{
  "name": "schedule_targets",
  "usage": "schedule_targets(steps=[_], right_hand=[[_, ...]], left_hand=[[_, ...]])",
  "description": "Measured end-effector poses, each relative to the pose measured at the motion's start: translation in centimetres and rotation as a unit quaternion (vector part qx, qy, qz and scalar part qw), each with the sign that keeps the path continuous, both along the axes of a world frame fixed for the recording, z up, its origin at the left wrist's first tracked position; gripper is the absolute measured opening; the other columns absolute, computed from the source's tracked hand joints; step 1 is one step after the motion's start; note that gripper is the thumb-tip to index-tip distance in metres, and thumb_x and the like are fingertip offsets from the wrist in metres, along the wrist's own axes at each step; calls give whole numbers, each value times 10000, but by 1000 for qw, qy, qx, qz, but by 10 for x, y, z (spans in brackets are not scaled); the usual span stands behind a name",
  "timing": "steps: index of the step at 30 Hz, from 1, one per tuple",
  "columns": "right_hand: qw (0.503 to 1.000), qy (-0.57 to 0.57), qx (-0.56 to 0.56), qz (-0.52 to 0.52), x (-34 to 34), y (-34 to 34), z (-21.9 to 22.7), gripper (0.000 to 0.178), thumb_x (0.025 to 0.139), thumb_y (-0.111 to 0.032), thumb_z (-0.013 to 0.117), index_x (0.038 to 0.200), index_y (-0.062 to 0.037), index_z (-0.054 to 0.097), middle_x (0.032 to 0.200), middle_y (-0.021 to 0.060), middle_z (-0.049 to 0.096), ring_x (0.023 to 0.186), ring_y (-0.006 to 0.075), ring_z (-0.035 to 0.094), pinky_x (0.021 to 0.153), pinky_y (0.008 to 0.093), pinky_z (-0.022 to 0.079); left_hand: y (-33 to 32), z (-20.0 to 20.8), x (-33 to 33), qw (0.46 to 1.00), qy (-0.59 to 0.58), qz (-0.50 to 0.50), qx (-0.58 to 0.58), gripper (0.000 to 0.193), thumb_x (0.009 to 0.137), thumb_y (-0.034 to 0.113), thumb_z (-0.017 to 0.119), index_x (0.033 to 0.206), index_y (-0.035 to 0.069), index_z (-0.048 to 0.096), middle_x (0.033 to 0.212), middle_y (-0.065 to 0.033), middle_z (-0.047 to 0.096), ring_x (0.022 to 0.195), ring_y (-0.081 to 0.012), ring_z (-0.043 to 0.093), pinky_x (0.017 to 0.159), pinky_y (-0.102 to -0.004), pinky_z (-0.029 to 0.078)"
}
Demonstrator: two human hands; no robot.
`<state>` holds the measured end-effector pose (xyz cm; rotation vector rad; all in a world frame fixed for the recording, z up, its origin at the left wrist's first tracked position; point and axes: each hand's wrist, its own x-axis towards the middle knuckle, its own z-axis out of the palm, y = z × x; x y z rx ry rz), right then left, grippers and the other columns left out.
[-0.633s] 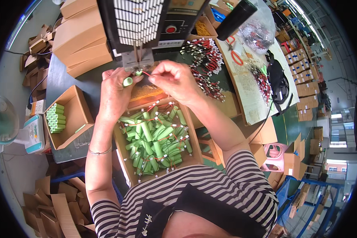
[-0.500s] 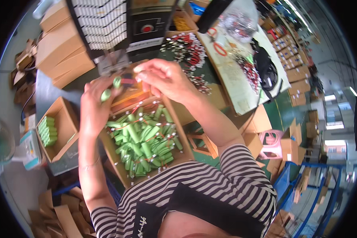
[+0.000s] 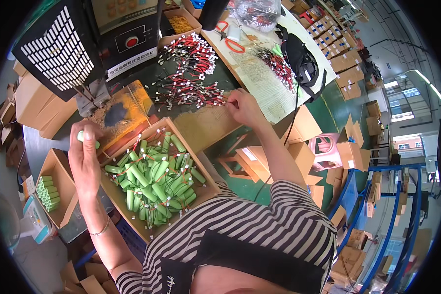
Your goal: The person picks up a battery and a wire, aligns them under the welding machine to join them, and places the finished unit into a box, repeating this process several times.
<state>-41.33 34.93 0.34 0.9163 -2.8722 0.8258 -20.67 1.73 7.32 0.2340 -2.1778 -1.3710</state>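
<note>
My left hand (image 3: pixel 85 166) is closed around green battery cells (image 3: pixel 97 144), whose ends show beside the thumb. It is left of an orange, scorched work block (image 3: pixel 137 100) in front of a spot-welding machine (image 3: pixel 130 44). On the right, my right hand (image 3: pixel 246 110) pinches at the right edge of a pile of red and black wire leads (image 3: pixel 193 90) with white connectors; one lead seems to be between the fingertips. Between my arms sits a cardboard box (image 3: pixel 208 188) heaped with green cells (image 3: pixel 154 171) that have wires attached.
A smaller box (image 3: pixel 66 213) at the left holds bare green cells (image 3: pixel 48 193). Orange-handled scissors (image 3: pixel 235 46), more leads (image 3: pixel 278 66) and a black bag (image 3: pixel 304 63) lie on the pale board at right. The machine's slotted black panel (image 3: pixel 59 54) stands behind the left hand.
My hands have parted: the left moved left and down from the machine with the cells, the right moved right to the wire pile. The whole view has shifted.
</note>
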Motion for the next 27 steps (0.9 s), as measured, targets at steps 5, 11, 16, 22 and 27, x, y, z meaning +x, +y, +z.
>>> schedule_targets(steps=[5,11,16,22,27], right_hand=[[999,17,29,14,-1,-2,8,97,702,-74,601,751,-32,529,733,155,574,687,354,571,621,420,459],[994,-100,-41,20,0,6,24,108,717,-33,579,825,-22,591,695,112,582,626,238,573,591,313,453],[994,37,78,72,-12,25,45,149,748,-4,572,870,-29,655,739,78,572,647,153,550,589,262,436],[995,-56,-77,17,-7,-10,87,67,799,-60,630,834,-5,649,750,40,575,656,107,538,592,251,427],[894,-311,-297,127,15,-73,88,92,869,-63,566,928,7,572,752,39,605,629,74,547,576,208,449]], left_hand=[[1,1,-11,986,-28,72,-145,380,915,366,520,905,8,647,820,-79,498,781,-194,473,702,-297,381],[0,-4,-16,976,0,77,-205,331,930,317,500,1003,5,585,834,-95,514,771,-227,482,707,-300,379],[1,-2,-18,980,-19,60,-190,187,907,178,545,1000,16,562,845,-85,545,754,-229,493,711,-298,386],[-3,-14,-10,997,-5,72,-40,120,818,73,658,911,14,608,774,-48,600,700,-135,511,692,-252,423],[-3,-19,-8,993,-17,82,-81,203,783,76,686,976,40,634,911,-96,655,829,-206,558,820,-304,402]])
